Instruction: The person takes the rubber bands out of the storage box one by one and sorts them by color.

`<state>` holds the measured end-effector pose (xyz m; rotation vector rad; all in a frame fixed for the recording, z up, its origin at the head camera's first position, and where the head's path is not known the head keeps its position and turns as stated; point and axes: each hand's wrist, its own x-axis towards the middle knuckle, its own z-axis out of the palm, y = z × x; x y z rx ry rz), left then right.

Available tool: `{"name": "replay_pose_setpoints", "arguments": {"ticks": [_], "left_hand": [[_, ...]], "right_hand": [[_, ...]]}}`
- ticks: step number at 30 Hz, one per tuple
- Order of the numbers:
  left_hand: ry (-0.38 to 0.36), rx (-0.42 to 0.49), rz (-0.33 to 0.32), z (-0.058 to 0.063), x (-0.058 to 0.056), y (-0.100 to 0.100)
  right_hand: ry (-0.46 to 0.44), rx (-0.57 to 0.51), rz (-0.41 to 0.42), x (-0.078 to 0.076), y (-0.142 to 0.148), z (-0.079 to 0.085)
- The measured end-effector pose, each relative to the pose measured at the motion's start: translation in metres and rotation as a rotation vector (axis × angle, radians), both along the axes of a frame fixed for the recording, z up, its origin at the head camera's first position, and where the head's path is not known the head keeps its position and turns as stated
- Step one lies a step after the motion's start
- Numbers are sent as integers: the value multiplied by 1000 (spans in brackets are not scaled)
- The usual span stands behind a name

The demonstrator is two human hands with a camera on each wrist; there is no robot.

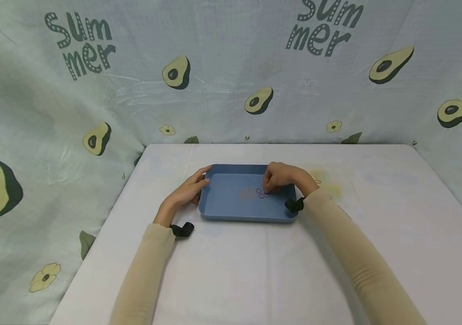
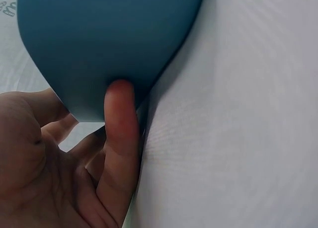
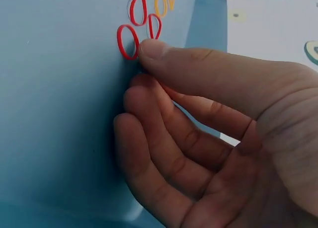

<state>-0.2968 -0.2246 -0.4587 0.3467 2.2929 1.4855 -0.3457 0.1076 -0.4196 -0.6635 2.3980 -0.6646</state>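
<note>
Writing: "Summer", twice, on the avocado-print cloth [image 1: 214,31] beyond the left hand [image 1: 185,192] and right hand [image 1: 283,176].
Tray [image 1: 227,203]: one, blue, smooth, round-cornered, between both hands.
Red rings [image 3: 120,43]: three, thin, beside the right thumb.
Orange rings [image 3: 156,4]: several, toward the left hand.
Left: grips tray edge.
Right: fingers curled; cannot tell whether they pinch a ring.

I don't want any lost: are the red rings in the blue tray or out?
In: the red rings lie on the blue tray, inside its raised rim, by the right hand.
</note>
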Motion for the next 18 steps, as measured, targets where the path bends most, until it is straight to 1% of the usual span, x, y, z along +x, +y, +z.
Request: {"name": "replay_pose_setpoints", "arguments": {"ticks": [4,9,18], "left_hand": [[-1,-10,7,1,1,0],[22,-10,-7,0,1,0],[10,0,-2,1,3,2]], "right_hand": [[-16,21,-5,1,0,0],[-13,39,-1,2,-1,2],[6,45,36,5,1,1]]}}
